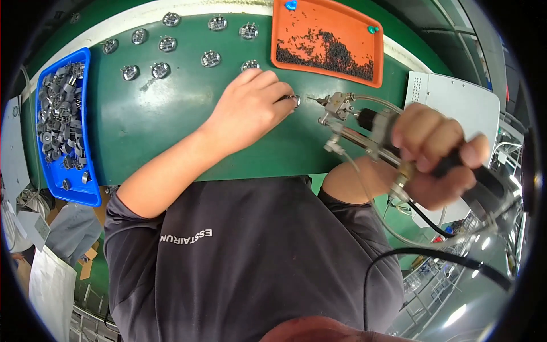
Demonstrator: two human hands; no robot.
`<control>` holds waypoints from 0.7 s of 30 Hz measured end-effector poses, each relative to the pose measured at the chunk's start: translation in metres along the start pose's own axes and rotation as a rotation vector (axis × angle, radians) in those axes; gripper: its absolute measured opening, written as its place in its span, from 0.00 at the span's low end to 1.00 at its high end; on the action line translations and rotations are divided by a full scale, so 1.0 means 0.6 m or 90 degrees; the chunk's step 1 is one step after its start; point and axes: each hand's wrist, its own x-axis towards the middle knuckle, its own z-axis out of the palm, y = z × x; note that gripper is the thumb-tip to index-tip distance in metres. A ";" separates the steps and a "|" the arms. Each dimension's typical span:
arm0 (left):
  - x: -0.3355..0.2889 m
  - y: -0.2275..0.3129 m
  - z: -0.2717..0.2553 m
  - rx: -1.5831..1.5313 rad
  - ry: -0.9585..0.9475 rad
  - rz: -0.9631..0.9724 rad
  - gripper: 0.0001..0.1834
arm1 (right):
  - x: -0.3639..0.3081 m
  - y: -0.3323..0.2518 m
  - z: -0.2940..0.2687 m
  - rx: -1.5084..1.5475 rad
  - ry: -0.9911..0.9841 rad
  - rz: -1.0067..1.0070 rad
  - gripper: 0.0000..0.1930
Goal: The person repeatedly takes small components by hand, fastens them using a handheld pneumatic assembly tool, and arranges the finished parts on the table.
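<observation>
My left hand (250, 108) rests on the green table (171, 125), its fingertips pinching a small round metal part (294, 101). To its right, my right hand (436, 157) grips a powered screwdriver (364, 122) with a black handle, a metal nose and thin hoses. The tool's tip points left toward the small part, a short gap away. A black cable and clear tubes trail from the handle down to the right.
A blue bin (60, 125) of grey metal parts stands at the left edge. Several round metal parts (165, 44) lie in rows at the far side. An orange tray (327, 40) of small dark screws sits at the far right. A white box (456, 97) is right.
</observation>
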 end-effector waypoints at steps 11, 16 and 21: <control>0.005 -0.011 0.002 0.000 0.018 0.011 0.07 | -0.009 -0.017 -0.038 0.002 -0.028 0.002 0.19; 0.006 -0.012 -0.003 -0.026 -0.016 0.005 0.09 | -0.005 -0.013 -0.030 0.008 -0.079 0.066 0.19; 0.003 -0.010 -0.003 -0.037 -0.014 -0.017 0.09 | -0.008 0.017 -0.016 0.017 -0.112 0.047 0.19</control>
